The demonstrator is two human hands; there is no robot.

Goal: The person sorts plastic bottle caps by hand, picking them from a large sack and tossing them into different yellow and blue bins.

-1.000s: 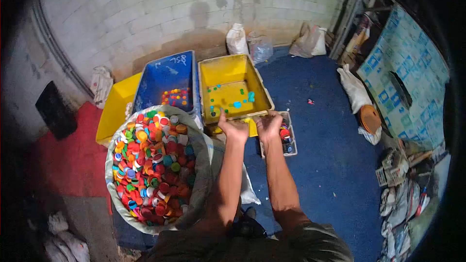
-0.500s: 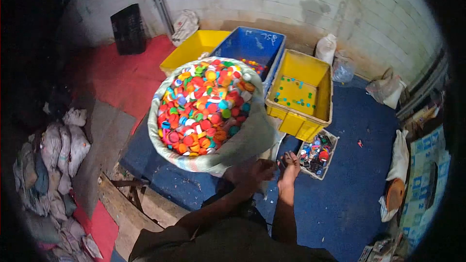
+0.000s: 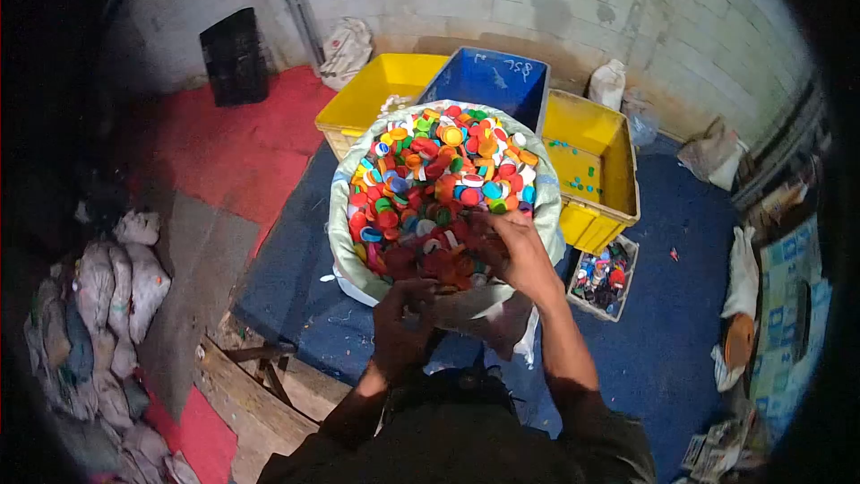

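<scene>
A wide woven sack (image 3: 345, 231) stands in front of me, heaped with colourful plastic bottle caps (image 3: 452, 148). At its near rim is my left hand (image 3: 401, 323), fingers curled against the edge and dark in shadow. My right hand (image 3: 524, 255) reaches over the near right side of the sack, with fingers stretched toward the caps. Shadow blurs those fingertips, and I cannot make out any cap held in them. Some caps close to me lie in the shade of my body.
Behind the sack stand a yellow crate (image 3: 385, 76), a blue crate (image 3: 493, 81) and another yellow crate (image 3: 618, 161) with a few green and blue caps. A small box (image 3: 632, 273) of dark mixed caps sits on the right. Filled bags (image 3: 116, 278) lie at left, beside a wooden piece (image 3: 260, 403).
Both hands have moved from beside the sack's right front to the sack itself, left to its near rim, right over the caps. My view has shifted, so the sack appears further right.
</scene>
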